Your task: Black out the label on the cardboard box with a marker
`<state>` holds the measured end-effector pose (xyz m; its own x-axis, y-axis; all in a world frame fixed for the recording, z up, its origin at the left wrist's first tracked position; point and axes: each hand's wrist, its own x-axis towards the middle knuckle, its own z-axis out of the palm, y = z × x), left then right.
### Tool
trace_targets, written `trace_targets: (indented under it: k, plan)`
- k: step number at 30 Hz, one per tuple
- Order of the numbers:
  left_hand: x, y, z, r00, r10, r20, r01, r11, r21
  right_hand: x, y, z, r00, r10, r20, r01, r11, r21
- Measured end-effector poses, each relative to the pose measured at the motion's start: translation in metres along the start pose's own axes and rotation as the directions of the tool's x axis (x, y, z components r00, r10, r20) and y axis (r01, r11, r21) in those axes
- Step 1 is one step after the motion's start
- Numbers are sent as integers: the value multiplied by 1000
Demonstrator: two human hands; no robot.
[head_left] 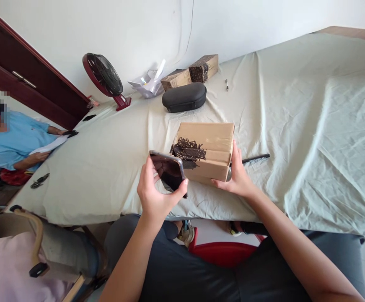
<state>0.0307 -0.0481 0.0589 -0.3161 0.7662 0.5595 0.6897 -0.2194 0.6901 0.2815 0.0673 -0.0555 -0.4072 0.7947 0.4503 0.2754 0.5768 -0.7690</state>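
A dark smartphone (169, 173) is gripped along its edges by my left hand (155, 191), its glossy screen tilted toward me. Just behind it stands a brown cardboard box (212, 136) with black scribbled marks on its left part. My right hand (237, 176) holds the box at its right side, fingers against the side face and thumb along the lower front edge. Beside that hand, partly hidden by it, a thin black stick-like object (257, 158) lies on the cloth.
A pale cloth covers the table (298, 176). Behind the box are a black hard case (185, 97), smaller cardboard boxes (204, 68), a clear plastic container (149, 86), a pen (226, 85) and a dark red fan (105, 77). A person in blue (19, 138) sits at the left.
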Motion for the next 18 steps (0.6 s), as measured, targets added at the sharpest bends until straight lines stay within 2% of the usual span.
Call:
trace_targets:
  k: [3, 7, 11, 13, 15, 18]
  plan:
    - [-1, 1, 3, 1000, -17, 6, 17, 1000, 10, 1, -2, -1, 1000, -1, 0, 1, 1000, -1]
    - [-4, -1, 6, 999, 34, -11, -34, 998, 44, 1, -2, -1, 999, -32, -19, 32, 999, 1]
    - [7, -15, 1, 999, 39, -11, -38, 993, 112, 0, 0, 1, 998, -47, -38, 46, 999, -26]
    - [21, -29, -4, 999, -34, 12, 31, 982, 186, -1, 1, 2, 998, -39, -44, 38, 999, -35]
    - [37, -48, -8, 983, -178, 36, 157, 932, 326, -1, 3, 3, 1000, -9, -30, 8, 1000, -25]
    - [57, -76, -6, 916, -399, 53, 298, 761, 577, 0, 6, 4, 999, 42, 18, -42, 999, -1]
